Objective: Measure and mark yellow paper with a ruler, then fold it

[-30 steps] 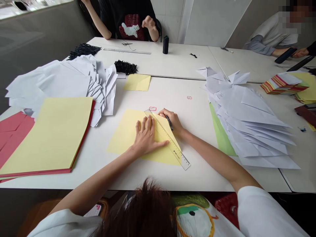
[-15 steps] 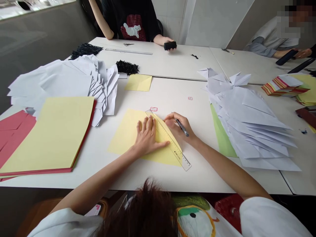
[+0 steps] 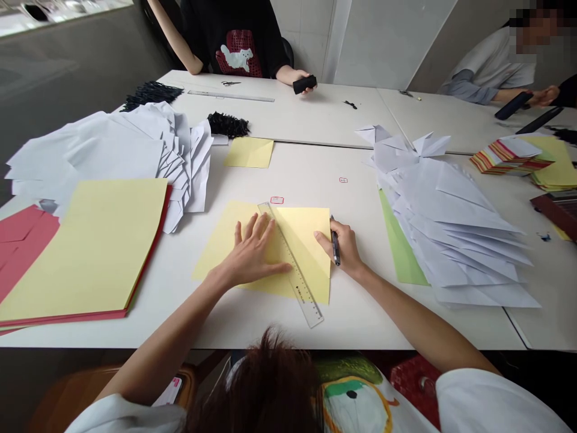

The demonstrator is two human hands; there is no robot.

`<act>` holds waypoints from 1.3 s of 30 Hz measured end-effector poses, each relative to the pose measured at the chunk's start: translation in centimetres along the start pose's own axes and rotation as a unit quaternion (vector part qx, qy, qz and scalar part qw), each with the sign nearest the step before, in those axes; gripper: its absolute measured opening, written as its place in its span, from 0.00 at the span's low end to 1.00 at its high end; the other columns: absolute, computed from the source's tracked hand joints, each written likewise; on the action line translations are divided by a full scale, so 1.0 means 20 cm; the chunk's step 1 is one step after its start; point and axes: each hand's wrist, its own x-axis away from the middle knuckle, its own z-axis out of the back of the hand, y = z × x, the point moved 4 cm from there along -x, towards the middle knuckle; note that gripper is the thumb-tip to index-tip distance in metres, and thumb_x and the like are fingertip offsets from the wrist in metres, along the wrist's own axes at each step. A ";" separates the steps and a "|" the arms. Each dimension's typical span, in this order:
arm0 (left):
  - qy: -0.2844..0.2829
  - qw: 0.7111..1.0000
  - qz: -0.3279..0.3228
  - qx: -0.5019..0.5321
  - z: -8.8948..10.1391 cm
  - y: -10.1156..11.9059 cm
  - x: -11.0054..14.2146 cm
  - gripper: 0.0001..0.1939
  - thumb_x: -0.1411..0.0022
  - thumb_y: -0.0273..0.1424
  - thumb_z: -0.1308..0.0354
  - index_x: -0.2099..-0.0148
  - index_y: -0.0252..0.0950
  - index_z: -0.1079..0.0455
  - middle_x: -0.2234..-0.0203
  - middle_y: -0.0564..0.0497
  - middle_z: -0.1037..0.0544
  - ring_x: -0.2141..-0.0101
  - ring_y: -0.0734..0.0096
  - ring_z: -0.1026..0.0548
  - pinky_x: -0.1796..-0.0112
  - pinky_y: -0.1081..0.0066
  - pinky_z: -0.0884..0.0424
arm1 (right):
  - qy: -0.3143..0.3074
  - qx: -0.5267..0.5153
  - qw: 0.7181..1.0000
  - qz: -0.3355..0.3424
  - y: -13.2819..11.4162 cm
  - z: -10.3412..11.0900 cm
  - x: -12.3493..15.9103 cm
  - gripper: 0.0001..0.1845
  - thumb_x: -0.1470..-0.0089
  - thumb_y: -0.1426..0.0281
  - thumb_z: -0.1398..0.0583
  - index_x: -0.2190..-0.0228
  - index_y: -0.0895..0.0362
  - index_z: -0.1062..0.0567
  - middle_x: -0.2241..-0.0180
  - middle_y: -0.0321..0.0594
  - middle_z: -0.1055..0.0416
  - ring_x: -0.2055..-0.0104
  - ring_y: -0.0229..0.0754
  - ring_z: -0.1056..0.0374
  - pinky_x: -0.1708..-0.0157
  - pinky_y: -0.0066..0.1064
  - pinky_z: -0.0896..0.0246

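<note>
A sheet of yellow paper [image 3: 311, 240] lies flat on the white table in front of me. Slanting across it is a clear plastic ruler [image 3: 303, 293], whose lower end sticks out past the paper's near edge. My left hand [image 3: 253, 251] rests on the ruler and paper with its fingers spread. At the sheet's right edge, my right hand [image 3: 345, 245] is closed around a dark pen [image 3: 335, 248]. Its thumb lies on the paper.
Yellow sheets [image 3: 90, 240] over red ones lie left, beside heaped white papers [image 3: 117, 141]. On the right are folded white papers [image 3: 460, 222] over a green sheet [image 3: 401, 246]. A smaller yellow paper [image 3: 249, 152] lies farther back. Two people sit across the table.
The paper's right part, folded up along the ruler before, now lies flat. My left hand and the ruler have shifted left; my right hand with the pen has moved right and nearer.
</note>
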 end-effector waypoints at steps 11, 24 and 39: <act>-0.044 0.996 0.049 -0.062 0.19 -0.34 0.21 0.49 0.45 0.60 0.43 0.28 0.39 0.45 0.27 0.40 0.59 0.29 0.41 0.62 0.34 0.37 0.59 | 0.002 -0.028 0.999 -0.015 0.02 -0.01 0.00 0.18 0.47 0.58 0.38 0.77 0.54 0.37 0.80 0.30 0.47 0.77 0.35 0.53 0.77 0.30 0.55; 0.061 0.997 -0.053 0.013 0.02 0.02 -0.10 0.28 0.33 0.47 0.51 0.36 0.41 0.35 0.36 0.41 0.37 0.38 0.46 0.40 0.41 0.47 0.38 | -0.088 -0.105 0.991 0.007 -0.09 0.04 0.10 0.20 0.34 0.54 0.48 0.67 0.53 0.24 0.66 0.38 0.25 0.62 0.43 0.30 0.60 0.35 0.35; -0.016 0.981 -0.091 0.172 0.11 -0.07 -0.16 0.33 0.34 0.41 0.51 0.30 0.36 0.43 0.31 0.41 0.42 0.33 0.49 0.43 0.36 0.47 0.47 | -0.107 0.094 0.955 0.260 -0.09 -0.02 0.28 0.15 0.41 0.73 0.40 0.53 0.48 0.23 0.52 0.43 0.23 0.47 0.52 0.26 0.47 0.49 0.29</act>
